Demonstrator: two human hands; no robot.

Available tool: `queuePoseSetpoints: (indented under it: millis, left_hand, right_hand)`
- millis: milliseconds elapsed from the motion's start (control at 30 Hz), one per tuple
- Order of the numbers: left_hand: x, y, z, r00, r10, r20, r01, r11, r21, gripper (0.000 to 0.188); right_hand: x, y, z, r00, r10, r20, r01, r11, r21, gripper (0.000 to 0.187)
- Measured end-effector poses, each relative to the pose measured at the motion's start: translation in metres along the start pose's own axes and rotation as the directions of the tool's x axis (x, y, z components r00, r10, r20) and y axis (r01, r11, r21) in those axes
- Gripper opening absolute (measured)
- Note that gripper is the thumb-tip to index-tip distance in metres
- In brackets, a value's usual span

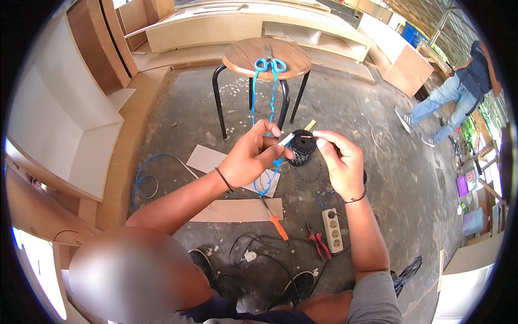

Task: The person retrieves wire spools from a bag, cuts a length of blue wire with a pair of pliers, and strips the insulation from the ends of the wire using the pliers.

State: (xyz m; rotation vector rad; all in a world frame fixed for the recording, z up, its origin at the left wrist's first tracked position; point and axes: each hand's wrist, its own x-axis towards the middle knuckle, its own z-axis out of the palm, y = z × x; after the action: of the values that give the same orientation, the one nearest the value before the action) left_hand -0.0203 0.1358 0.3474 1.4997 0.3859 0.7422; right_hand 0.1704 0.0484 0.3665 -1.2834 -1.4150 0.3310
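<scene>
Left hand (245, 161): fingers pinching a slim white piece (286, 140) | right hand (343, 162): fingers pinching a thin, coppery-tipped strand (306, 136) | both pieces raised, apart, before the black spool (303, 148) | we'd do well to grip near the ends and steady both wrists

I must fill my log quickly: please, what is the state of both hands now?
Left hand: closed, holding a small white stick-like piece.
Right hand: closed in a pinch, holding a thin piece, too small to identify.
</scene>
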Motion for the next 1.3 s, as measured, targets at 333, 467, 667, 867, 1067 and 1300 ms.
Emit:
queuePoseSetpoints:
  millis: [333, 467, 667, 867, 1067, 1300]
  left_hand:
    - [-0.002, 0.019, 0.002, 0.972, -0.093, 0.215, 0.088, 0.996, 0.033, 0.021]
    - [-0.003, 0.019, 0.0, 0.971, -0.091, 0.22, 0.084, 0.996, 0.038, 0.023]
    - [-0.003, 0.023, 0.001, 0.969, -0.091, 0.229, 0.088, 0.996, 0.02, 0.024]
    - [-0.003, 0.018, 0.0, 0.968, -0.092, 0.235, 0.089, 0.996, 0.027, 0.023]
    - [-0.003, 0.019, 0.0, 0.966, -0.098, 0.239, 0.078, 0.993, 0.09, 0.022]
    - [-0.004, 0.024, 0.0, 0.968, -0.096, 0.233, 0.074, 0.992, 0.101, 0.022]
  right_hand:
    - [0.003, -0.009, -0.012, 0.99, -0.075, 0.116, 0.088, 0.99, -0.108, 0.01]
    - [0.002, -0.007, -0.007, 0.99, -0.062, 0.127, 0.076, 0.991, -0.109, 0.009]
    - [0.001, -0.007, -0.008, 0.99, -0.064, 0.123, 0.079, 0.99, -0.116, 0.008]
    - [0.002, -0.011, -0.007, 0.987, -0.099, 0.126, 0.113, 0.987, -0.114, 0.009]
    - [0.002, -0.021, 0.0, 0.978, -0.129, 0.162, 0.15, 0.98, -0.128, 0.008]
    - [0.003, -0.025, -0.001, 0.976, -0.147, 0.159, 0.171, 0.974, -0.148, 0.008]
